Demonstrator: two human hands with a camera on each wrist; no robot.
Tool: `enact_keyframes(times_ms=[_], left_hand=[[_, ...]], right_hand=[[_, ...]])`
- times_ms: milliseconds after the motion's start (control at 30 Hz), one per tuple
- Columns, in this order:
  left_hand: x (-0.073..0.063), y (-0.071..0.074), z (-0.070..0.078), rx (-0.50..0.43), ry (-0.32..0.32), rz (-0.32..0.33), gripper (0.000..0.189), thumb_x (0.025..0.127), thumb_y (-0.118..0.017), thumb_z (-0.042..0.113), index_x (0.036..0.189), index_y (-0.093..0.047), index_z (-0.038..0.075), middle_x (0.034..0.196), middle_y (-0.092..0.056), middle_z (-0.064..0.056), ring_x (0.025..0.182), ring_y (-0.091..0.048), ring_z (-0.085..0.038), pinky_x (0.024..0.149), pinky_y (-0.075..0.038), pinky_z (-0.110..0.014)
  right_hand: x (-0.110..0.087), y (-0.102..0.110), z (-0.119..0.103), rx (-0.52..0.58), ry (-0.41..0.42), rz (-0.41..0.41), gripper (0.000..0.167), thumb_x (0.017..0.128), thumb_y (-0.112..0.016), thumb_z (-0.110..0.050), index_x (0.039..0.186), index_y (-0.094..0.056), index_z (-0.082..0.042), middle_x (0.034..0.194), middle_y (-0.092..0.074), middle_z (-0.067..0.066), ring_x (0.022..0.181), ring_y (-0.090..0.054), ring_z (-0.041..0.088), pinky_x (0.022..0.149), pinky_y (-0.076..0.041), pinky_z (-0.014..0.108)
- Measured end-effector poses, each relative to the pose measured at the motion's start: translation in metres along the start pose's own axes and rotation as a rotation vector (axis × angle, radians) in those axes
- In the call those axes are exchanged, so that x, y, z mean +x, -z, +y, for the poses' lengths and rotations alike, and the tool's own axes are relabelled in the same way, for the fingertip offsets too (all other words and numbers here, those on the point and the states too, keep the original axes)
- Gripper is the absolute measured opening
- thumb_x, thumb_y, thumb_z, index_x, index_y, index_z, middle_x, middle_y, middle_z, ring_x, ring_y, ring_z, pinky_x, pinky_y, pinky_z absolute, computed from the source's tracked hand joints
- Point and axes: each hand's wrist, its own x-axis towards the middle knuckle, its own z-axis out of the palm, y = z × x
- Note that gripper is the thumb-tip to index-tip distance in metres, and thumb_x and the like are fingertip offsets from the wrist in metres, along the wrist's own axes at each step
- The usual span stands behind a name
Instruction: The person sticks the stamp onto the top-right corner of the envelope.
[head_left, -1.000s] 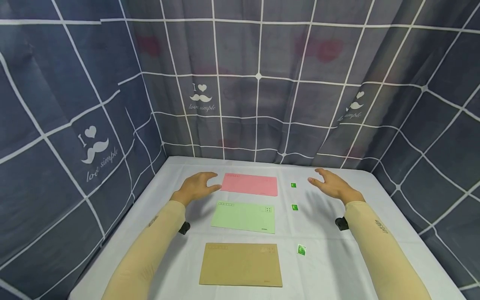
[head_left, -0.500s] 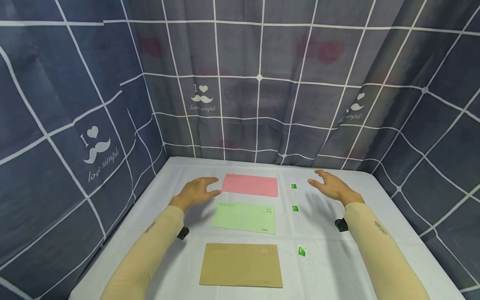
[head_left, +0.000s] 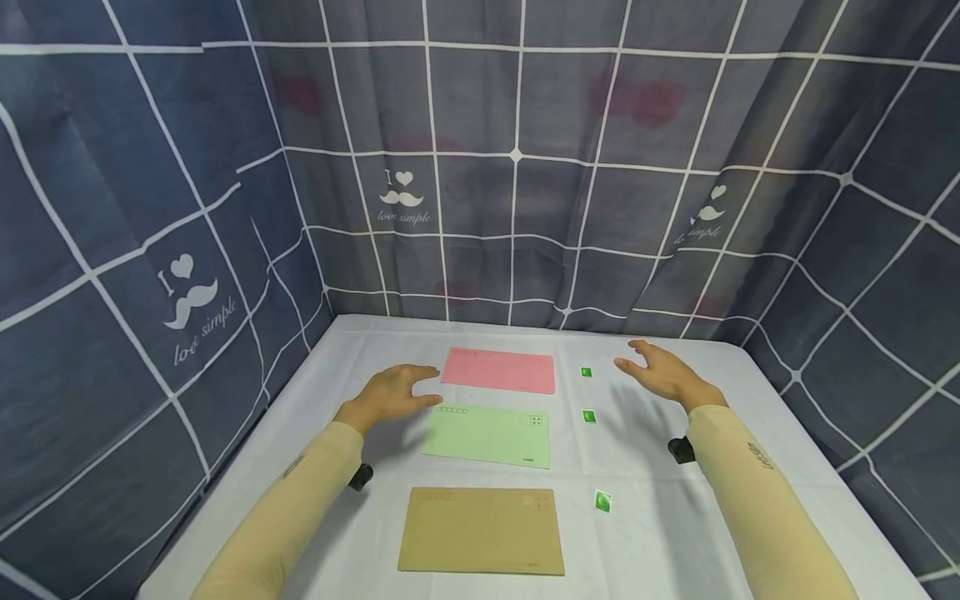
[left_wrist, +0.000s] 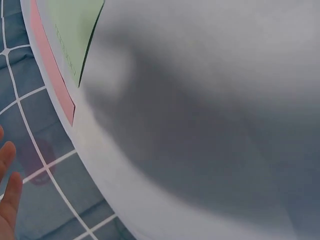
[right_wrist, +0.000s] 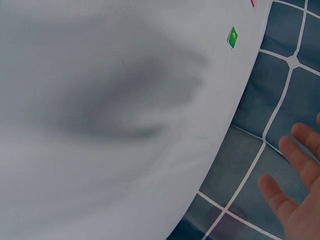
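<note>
Three envelopes lie flat in a column on the table: a pink envelope at the back, a light green envelope in the middle and a brown envelope in front. To their right sit three small green stamps, a back stamp, a middle stamp and a front stamp. My left hand hovers left of the pink and green envelopes, fingers relaxed and holding nothing. Right of the back stamp, my right hand is held above the cloth with its fingers spread, also holding nothing.
A white cloth covers the table. Dark blue curtains with white grid lines rise behind it and on both sides. Each wrist wears a small black camera, such as the right one.
My left hand has come down a little toward the front, from beside the pink envelope to near the green one. The right hand, envelopes and stamps have stayed in place.
</note>
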Motion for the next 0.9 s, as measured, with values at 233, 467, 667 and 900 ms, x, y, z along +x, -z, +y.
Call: enact_keyframes(times_ms=[233, 467, 667, 900], left_hand=[[-0.006, -0.005, -0.004, -0.009, -0.044, 0.0, 0.057, 0.093, -0.069, 0.045, 0.138, -0.062, 0.011, 0.141, -0.063, -0.005, 0.134, -0.055, -0.028, 0.113, -0.042, -0.048], [-0.011, -0.007, -0.001, -0.001, -0.071, 0.005, 0.053, 0.092, -0.071, 0.041, 0.134, -0.065, 0.011, 0.136, -0.066, -0.005, 0.131, -0.058, -0.028, 0.111, -0.045, -0.048], [-0.013, -0.007, 0.002, -0.007, -0.093, -0.003, 0.05, 0.09, -0.073, 0.037, 0.131, -0.067, 0.009, 0.134, -0.067, -0.004, 0.128, -0.061, -0.028, 0.109, -0.047, -0.048], [-0.017, -0.01, 0.003, -0.016, -0.103, -0.032, 0.05, 0.09, -0.074, 0.038, 0.129, -0.068, 0.008, 0.13, -0.069, -0.004, 0.126, -0.062, -0.027, 0.108, -0.048, -0.047]], right_hand=[[0.001, -0.002, 0.002, -0.007, 0.006, 0.003, 0.087, 0.101, -0.037, -0.064, 0.155, -0.028, 0.004, 0.157, -0.031, 0.031, 0.142, -0.035, 0.052, 0.115, -0.027, 0.067], [0.002, -0.003, 0.002, 0.0, 0.007, 0.01, 0.087, 0.101, -0.038, -0.064, 0.155, -0.028, 0.004, 0.158, -0.031, 0.03, 0.141, -0.038, 0.051, 0.116, -0.027, 0.067], [0.002, -0.004, 0.002, 0.004, 0.012, 0.015, 0.088, 0.101, -0.037, -0.065, 0.154, -0.029, 0.005, 0.155, -0.035, 0.032, 0.14, -0.038, 0.052, 0.114, -0.029, 0.068], [0.004, -0.008, 0.002, 0.015, 0.009, 0.015, 0.086, 0.102, -0.037, -0.063, 0.154, -0.03, 0.005, 0.153, -0.038, 0.032, 0.141, -0.037, 0.051, 0.114, -0.029, 0.067]])
